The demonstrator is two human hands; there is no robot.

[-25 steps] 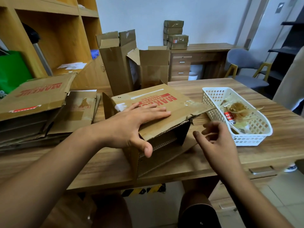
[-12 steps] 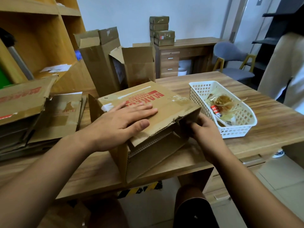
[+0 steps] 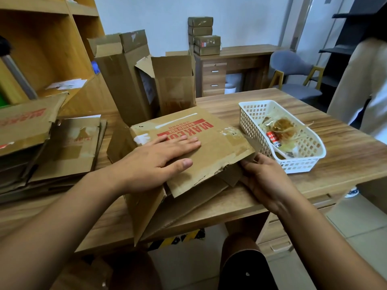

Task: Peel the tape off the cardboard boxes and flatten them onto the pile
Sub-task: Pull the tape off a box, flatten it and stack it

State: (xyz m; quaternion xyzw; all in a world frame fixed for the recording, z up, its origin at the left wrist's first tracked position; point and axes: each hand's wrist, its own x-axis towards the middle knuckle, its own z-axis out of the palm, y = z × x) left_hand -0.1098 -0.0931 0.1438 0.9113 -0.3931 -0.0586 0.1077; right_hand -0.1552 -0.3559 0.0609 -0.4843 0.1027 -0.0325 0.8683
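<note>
While pressing down on the top panel of the brown corrugated cardboard box (image 3: 219, 147) with the left hand (image 3: 159, 160), palm flat, fingers straight and close together, grips the box's right corner with the right hand (image 3: 266, 181), fingers curled in under the panel. Cannot tell which layer is pinched there.

Located at the middle of the near edge of the wood-grain laminate worktop (image 3: 345, 151), half collapsed, with lower flaps hanging over that edge. Sits just beside the white perforated plastic basket (image 3: 301, 166) towards the right edge.

Judged step: collapsing, with peeling not quite finished. Noted a glossy clear tape remnant (image 3: 234, 132), wrinkled, on the panel near the right corner. Probably calls next for lifting that remnant at a loose edge and dropping it among the crumpled tape scraps (image 3: 280, 128) in the basket. Then calls for pushing the side wall inward until flat and sliding leftward onto the pile of flattened brown cardboard (image 3: 69, 149) at the left edge.

Materials: matt fibrous board, fluted along the ragged torn edge, printed in red block letters, marked by a white label scar. Should crease readily along scored folds, though likely to snag at the tear. Basket rigid, lattice-walled.

Two tall open brown boxes (image 3: 125, 80) upright towards the far edge, apparently not yet handled.
</note>
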